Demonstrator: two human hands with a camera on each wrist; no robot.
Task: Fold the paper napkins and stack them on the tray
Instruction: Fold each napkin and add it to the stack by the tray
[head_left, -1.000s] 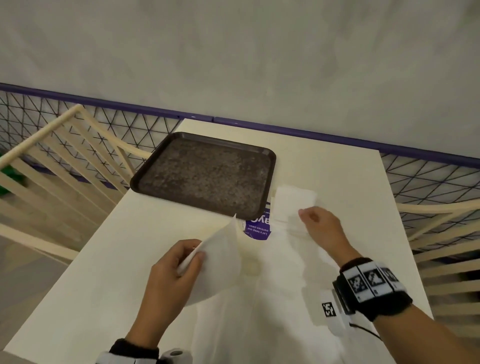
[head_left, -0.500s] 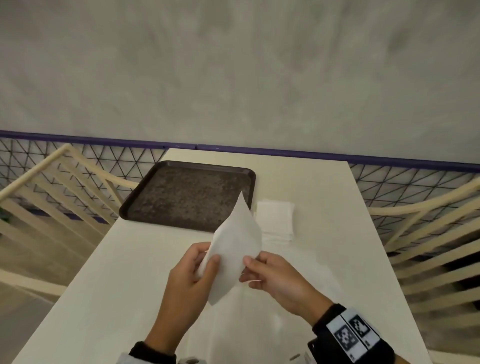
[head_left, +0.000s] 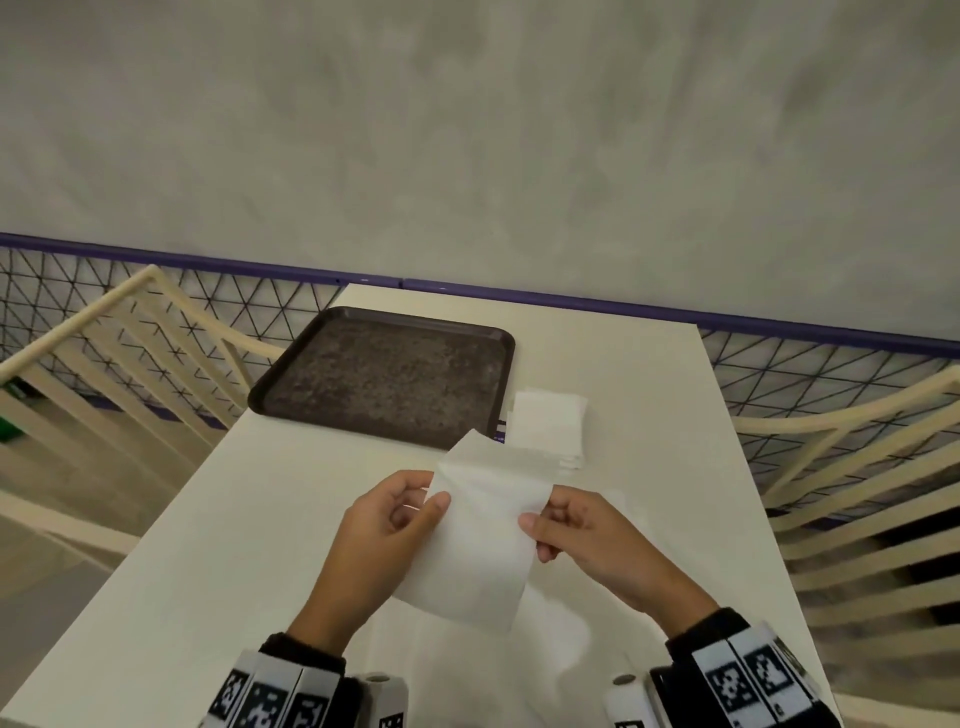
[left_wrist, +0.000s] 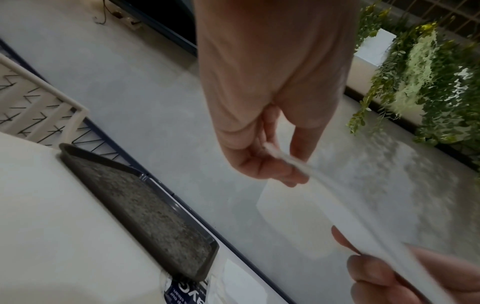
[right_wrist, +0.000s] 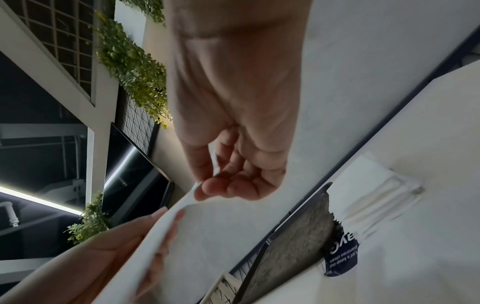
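A white paper napkin (head_left: 483, 545) hangs above the near part of the table, held between both hands. My left hand (head_left: 428, 499) pinches its upper left edge with thumb on top. My right hand (head_left: 537, 514) pinches the upper right edge. The left wrist view shows the left hand (left_wrist: 270, 164) pinching the thin napkin edge (left_wrist: 324, 203). In the right wrist view the right hand (right_wrist: 207, 189) pinches a napkin corner (right_wrist: 182, 236). The dark speckled tray (head_left: 384, 379) lies empty at the far left of the table. A stack of white napkins (head_left: 548, 426) lies just right of the tray.
The white table (head_left: 639, 395) ends at a purple-railed mesh fence (head_left: 571, 304) and a grey wall. Cream slatted chair backs (head_left: 130, 353) stand on both sides. A purple printed wrapper (right_wrist: 340, 257) pokes out beside the tray's near right corner.
My right hand left the napkin stack, came to the lifted napkin and pinched its right edge. The napkin now hangs flat between both hands, where the left hand held it alone.
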